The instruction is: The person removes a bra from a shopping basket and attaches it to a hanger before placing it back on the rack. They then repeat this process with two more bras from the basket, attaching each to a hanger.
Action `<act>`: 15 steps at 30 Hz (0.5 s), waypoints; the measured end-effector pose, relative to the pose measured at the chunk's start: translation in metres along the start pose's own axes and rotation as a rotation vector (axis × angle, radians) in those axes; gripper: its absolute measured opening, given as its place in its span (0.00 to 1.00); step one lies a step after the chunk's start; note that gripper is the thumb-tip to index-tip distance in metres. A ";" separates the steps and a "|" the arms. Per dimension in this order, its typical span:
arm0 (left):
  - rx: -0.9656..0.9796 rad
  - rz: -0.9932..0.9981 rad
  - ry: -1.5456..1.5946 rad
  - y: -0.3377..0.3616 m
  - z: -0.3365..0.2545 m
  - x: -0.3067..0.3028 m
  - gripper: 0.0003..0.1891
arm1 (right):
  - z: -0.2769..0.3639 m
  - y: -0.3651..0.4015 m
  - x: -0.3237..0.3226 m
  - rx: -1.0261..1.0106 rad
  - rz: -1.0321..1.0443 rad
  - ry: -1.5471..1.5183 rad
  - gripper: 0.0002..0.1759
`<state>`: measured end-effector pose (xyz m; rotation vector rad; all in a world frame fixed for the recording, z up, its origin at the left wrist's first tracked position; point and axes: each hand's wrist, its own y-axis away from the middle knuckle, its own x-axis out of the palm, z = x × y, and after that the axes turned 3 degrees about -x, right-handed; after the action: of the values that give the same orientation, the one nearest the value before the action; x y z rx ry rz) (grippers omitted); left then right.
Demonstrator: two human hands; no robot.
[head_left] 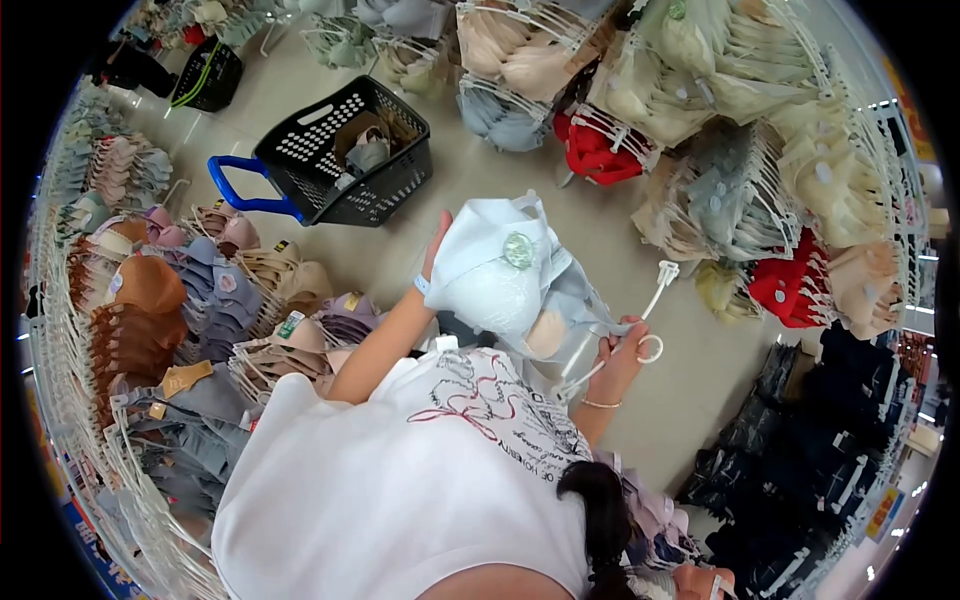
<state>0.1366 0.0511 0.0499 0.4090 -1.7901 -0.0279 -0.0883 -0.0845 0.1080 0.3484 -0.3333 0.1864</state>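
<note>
A light blue bra (pixel 490 265) with a round green tag (pixel 518 251) on its cup is spread out in front of my chest. My left hand (pixel 438 243) supports it from its left side, the fingers mostly hidden behind the cup. My right hand (pixel 620 362) is closed on the bra's strap end and on a white plastic hanger (pixel 655 300). Part of the hanger sticks up past my fingers, and a white ring shows beside them. A beige patch of inner lining is visible at the lower part of the bra.
A black shopping basket (pixel 345 150) with a blue handle stands on the floor ahead, items inside. Racks of bras line the left (pixel 210 290) and the right (pixel 740 180). Dark garments (pixel 820 450) hang at lower right. Farther off is another dark basket (pixel 208 75).
</note>
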 end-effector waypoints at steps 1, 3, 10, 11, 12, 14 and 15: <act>-0.056 0.110 0.246 -0.002 -0.005 0.000 0.38 | 0.000 0.002 0.005 0.000 -0.006 0.013 0.12; -0.104 0.147 0.246 0.000 -0.014 0.000 0.39 | -0.001 0.007 0.015 -0.008 -0.004 0.004 0.12; 0.012 0.264 0.054 0.005 -0.026 0.001 0.35 | -0.005 0.012 0.039 -0.029 -0.006 0.041 0.13; 0.029 0.251 -0.121 0.006 -0.030 0.003 0.35 | -0.005 0.011 0.042 -0.022 0.011 0.042 0.13; 0.036 0.253 -0.117 0.008 -0.033 0.004 0.35 | -0.006 0.010 0.045 -0.015 0.031 0.042 0.13; 0.005 0.049 -0.104 0.013 -0.038 0.006 0.39 | -0.010 0.008 0.048 -0.010 0.043 0.044 0.13; 0.013 0.048 -0.102 0.014 -0.040 0.002 0.39 | -0.011 0.008 0.050 -0.003 0.049 0.041 0.14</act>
<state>0.1704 0.0714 0.0659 0.3795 -1.9011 -0.0036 -0.0409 -0.0667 0.1177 0.3331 -0.3016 0.2403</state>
